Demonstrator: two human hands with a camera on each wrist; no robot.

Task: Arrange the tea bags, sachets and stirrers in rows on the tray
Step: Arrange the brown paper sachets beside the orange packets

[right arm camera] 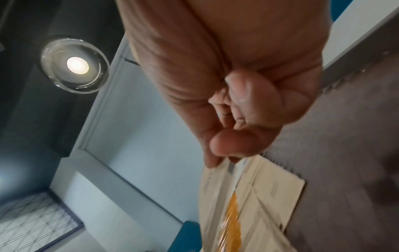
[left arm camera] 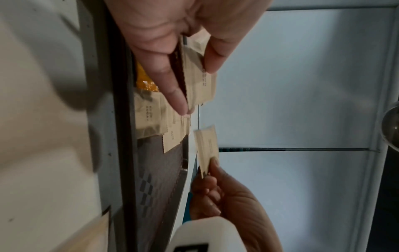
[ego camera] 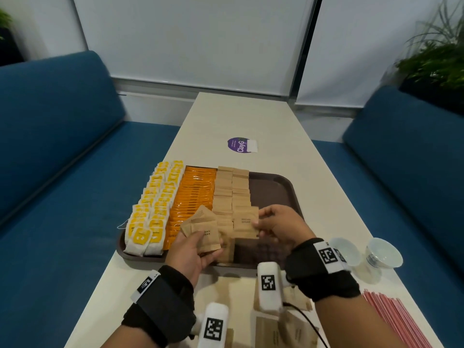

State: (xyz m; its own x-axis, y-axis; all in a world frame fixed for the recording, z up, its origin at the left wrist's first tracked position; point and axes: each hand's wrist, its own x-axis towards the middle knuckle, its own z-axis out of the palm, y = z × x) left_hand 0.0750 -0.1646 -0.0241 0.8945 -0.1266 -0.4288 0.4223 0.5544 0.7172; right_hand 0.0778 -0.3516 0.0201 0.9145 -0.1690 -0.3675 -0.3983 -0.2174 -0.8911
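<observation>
A brown tray (ego camera: 276, 187) holds rows of yellow tea bags (ego camera: 153, 209), orange sachets (ego camera: 193, 197) and brown sugar sachets (ego camera: 231, 189); its right part is bare. Above the tray's near edge, my left hand (ego camera: 198, 243) grips a fanned bunch of brown sachets (ego camera: 203, 227). My right hand (ego camera: 259, 223) pinches a single brown sachet (ego camera: 246, 222) by its right edge, just over the near end of the brown rows. In the left wrist view the bunch (left arm camera: 198, 81) sits between thumb and fingers. Red stirrers (ego camera: 394, 320) lie on the table at the near right.
Two clear plastic cups (ego camera: 384, 252) stand right of the tray. Loose brown sachets (ego camera: 288, 330) lie on the table below my wrists. A purple sticker (ego camera: 238, 144) is beyond the tray. Blue benches flank the narrow white table (ego camera: 251, 116).
</observation>
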